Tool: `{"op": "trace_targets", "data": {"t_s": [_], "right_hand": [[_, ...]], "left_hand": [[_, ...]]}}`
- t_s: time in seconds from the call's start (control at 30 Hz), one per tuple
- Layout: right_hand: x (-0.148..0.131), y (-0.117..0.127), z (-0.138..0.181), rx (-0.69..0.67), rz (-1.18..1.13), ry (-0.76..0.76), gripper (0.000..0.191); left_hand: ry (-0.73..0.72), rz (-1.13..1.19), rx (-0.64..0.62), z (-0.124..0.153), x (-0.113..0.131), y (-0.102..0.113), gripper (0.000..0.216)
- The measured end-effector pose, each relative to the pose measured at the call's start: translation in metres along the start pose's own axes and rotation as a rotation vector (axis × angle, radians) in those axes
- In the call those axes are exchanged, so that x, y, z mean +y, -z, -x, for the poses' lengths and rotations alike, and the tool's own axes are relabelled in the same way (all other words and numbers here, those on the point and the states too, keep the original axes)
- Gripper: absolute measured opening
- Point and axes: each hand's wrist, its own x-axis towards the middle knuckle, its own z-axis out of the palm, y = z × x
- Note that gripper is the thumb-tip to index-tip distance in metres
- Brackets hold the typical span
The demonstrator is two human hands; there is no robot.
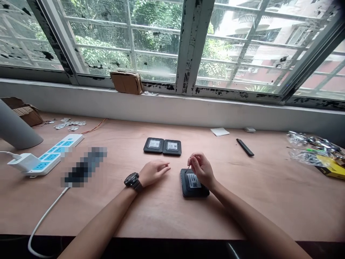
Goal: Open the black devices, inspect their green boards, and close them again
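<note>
I find the right hand [202, 169] pinched shut on a thin black pin [187, 169], its tip at the edge of a flat black device [190, 191] lying at my 1 o'clock on the counter [161, 219]. The left hand [153, 172] rests open. I judge the device light, stiff and possibly slick; take hold by its side edges.

A chunky black wristwatch [132, 179] with a round dial and dark band circles the left wrist [142, 182]. Both forearms [97, 223] are bare.
</note>
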Motion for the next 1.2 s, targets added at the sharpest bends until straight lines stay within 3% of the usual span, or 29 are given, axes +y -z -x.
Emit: {"op": "trace_targets", "data": {"t_s": [0.17,0.27,0.37,0.57,0.67,0.73,0.83,0.93,1.07,1.2], "right_hand": [[-0.005,0.005,0.0,-0.141,0.057,-0.032,0.03],[-0.009,0.009,-0.001,-0.123,0.074,-0.016,0.026],[-0.01,0.013,-0.004,-0.067,0.007,-0.001,0.016],[-0.017,0.04,-0.017,0.191,-0.104,0.049,0.027],[-0.012,0.069,-0.023,0.365,0.06,0.132,0.032],[-0.004,0.089,-0.023,0.399,0.314,0.181,0.032],[0.011,0.114,-0.016,0.235,0.764,0.215,0.029],[0.024,0.127,-0.009,0.056,1.015,0.152,0.03],[0.034,0.127,-0.008,-0.059,1.078,0.048,0.029],[0.039,0.12,-0.01,-0.168,1.086,0.02,0.028]], "left_hand": [[-0.002,-0.004,-0.002,-0.001,-0.001,-0.001,0.033],[0.007,0.002,0.0,-0.001,-0.001,-0.001,0.033],[0.001,-0.007,0.015,0.0,-0.001,0.001,0.032],[-0.123,-0.11,0.023,0.001,0.012,-0.009,0.033],[-0.25,-0.136,0.008,0.0,0.03,-0.024,0.05],[-0.33,-0.174,-0.059,0.001,0.042,-0.033,0.066],[-0.373,-0.279,-0.127,0.012,0.056,-0.039,0.073],[-0.358,-0.378,-0.089,0.037,0.068,-0.035,0.069],[-0.364,-0.48,-0.029,0.069,0.079,-0.031,0.058],[-0.387,-0.473,0.039,0.066,0.09,-0.034,0.053]]}}
